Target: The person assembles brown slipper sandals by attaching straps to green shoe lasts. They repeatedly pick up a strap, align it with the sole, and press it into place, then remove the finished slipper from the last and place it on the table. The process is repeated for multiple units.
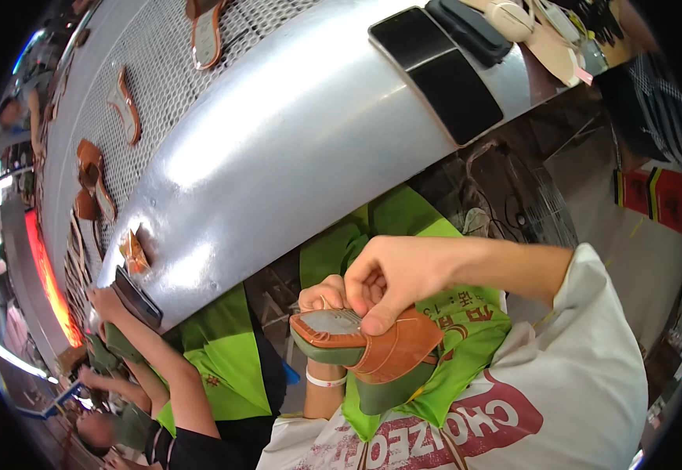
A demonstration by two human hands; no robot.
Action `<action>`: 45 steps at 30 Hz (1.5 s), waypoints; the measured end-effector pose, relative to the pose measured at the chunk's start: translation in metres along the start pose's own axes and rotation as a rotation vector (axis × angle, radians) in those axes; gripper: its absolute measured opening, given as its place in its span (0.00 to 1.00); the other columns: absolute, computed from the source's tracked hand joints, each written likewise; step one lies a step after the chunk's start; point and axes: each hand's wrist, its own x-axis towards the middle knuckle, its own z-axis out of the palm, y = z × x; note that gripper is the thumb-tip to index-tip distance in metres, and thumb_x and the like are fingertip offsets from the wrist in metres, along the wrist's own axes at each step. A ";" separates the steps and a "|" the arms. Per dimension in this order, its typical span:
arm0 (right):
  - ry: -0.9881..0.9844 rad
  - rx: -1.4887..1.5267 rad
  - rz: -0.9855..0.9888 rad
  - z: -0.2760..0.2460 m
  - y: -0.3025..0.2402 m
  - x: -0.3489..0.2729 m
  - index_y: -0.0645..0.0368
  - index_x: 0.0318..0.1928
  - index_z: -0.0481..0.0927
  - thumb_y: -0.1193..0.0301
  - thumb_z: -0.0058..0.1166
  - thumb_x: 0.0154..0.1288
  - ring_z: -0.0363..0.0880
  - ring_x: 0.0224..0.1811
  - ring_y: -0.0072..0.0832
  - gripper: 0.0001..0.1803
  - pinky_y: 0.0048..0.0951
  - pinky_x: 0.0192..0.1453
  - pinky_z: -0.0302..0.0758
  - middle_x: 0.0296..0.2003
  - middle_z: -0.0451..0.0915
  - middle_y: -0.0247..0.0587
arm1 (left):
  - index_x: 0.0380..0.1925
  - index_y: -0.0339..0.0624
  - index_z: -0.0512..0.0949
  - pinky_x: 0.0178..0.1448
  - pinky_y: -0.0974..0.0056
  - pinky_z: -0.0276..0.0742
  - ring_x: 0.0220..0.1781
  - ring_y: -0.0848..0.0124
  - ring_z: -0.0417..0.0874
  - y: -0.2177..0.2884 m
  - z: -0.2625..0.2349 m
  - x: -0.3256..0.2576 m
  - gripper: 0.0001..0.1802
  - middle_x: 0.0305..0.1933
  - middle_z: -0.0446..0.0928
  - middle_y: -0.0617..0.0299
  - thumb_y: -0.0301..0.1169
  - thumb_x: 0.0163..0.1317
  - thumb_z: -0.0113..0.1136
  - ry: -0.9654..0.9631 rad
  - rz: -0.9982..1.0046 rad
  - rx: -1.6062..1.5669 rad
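I hold a block-heeled shoe (399, 348) with a brown upper, green sole and heel, and a grey insole rimmed in orange, in front of my green apron (466, 329). My left hand (321, 296), a white band on its wrist, grips the toe end from behind. My right hand (388, 276) comes in from the right and presses its fingers down onto the insole and the edge of the upper.
A curved metal ledge (278, 157) borders a mesh conveyor belt (161, 78) carrying several brown shoe parts (205, 31). Dark phones (435, 70) lie on the ledge. A co-worker's arm (168, 368) in a green apron reaches to the ledge at left. A fan (513, 204) stands below.
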 end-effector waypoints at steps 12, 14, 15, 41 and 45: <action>0.602 -0.152 -0.413 -0.010 0.006 -0.049 0.70 0.37 0.80 0.62 0.63 0.53 0.73 0.38 0.26 0.21 0.28 0.45 0.67 0.35 0.76 0.42 | 0.27 0.33 0.83 0.24 0.70 0.63 0.20 0.76 0.71 0.046 0.066 0.014 0.07 0.21 0.74 0.61 0.27 0.58 0.68 0.081 0.207 1.037; 0.616 -0.236 -0.445 -0.009 0.004 -0.048 0.71 0.39 0.79 0.49 0.63 0.56 0.73 0.37 0.26 0.31 0.27 0.43 0.68 0.35 0.76 0.42 | 0.26 0.34 0.83 0.23 0.68 0.63 0.18 0.72 0.71 0.047 0.078 0.013 0.06 0.19 0.74 0.59 0.27 0.56 0.69 0.063 0.266 1.059; 0.646 -0.266 -0.444 -0.007 0.004 -0.047 0.71 0.38 0.79 0.47 0.63 0.55 0.73 0.36 0.26 0.33 0.26 0.42 0.68 0.35 0.76 0.42 | 0.26 0.35 0.83 0.23 0.67 0.64 0.18 0.71 0.71 0.044 0.076 0.012 0.06 0.19 0.74 0.59 0.26 0.56 0.69 0.069 0.276 1.042; 0.600 -0.306 -0.658 0.011 0.011 -0.020 0.65 0.28 0.79 0.55 0.76 0.46 0.75 0.24 0.24 0.26 0.24 0.28 0.71 0.24 0.77 0.40 | 0.31 0.33 0.81 0.19 0.70 0.70 0.17 0.71 0.76 0.057 0.067 -0.026 0.14 0.23 0.79 0.59 0.24 0.44 0.75 -0.105 0.718 1.280; 0.655 -0.305 -0.576 0.017 0.008 -0.022 0.65 0.27 0.78 0.55 0.75 0.47 0.74 0.23 0.24 0.25 0.24 0.27 0.70 0.24 0.77 0.40 | 0.31 0.32 0.81 0.19 0.70 0.70 0.17 0.70 0.76 0.054 0.070 -0.031 0.12 0.22 0.79 0.58 0.26 0.48 0.74 -0.066 0.786 1.320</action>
